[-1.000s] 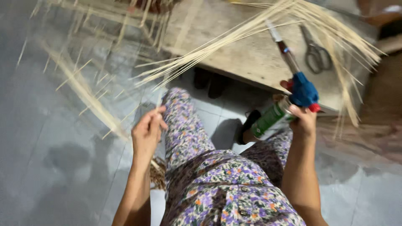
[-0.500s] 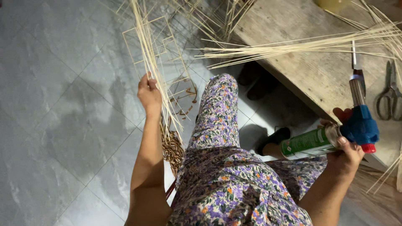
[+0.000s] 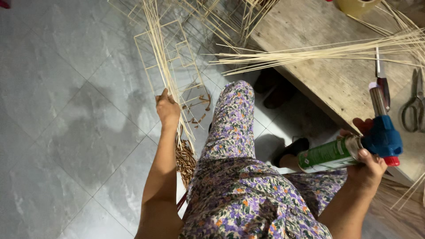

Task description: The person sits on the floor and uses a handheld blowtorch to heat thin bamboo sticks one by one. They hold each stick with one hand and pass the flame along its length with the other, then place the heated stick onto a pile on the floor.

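Note:
My left hand [image 3: 168,108] is closed around a bundle of thin pale bamboo strips [image 3: 157,48] that rises up and away over the floor. My right hand [image 3: 365,167] grips a gas torch [image 3: 381,128] with a blue head and metal nozzle, fixed on a green canister [image 3: 325,154] that lies sideways. The torch hangs just off the edge of a low wooden table [image 3: 327,77]. I am seated, with a purple floral garment [image 3: 234,177] over my legs between both arms.
More bamboo strips [image 3: 318,52] lie spread across the table. Scissors [image 3: 414,106] and a knife [image 3: 381,79] rest at its right. Thin strip frames [image 3: 177,53] lie on the grey tiled floor. A brown coil [image 3: 185,160] sits by my left leg. Dark shoes [image 3: 274,90] are under the table.
My left hand has reached out and closed on the strip bundle, then held it. My right hand with the torch has drifted to the right as the view shifted.

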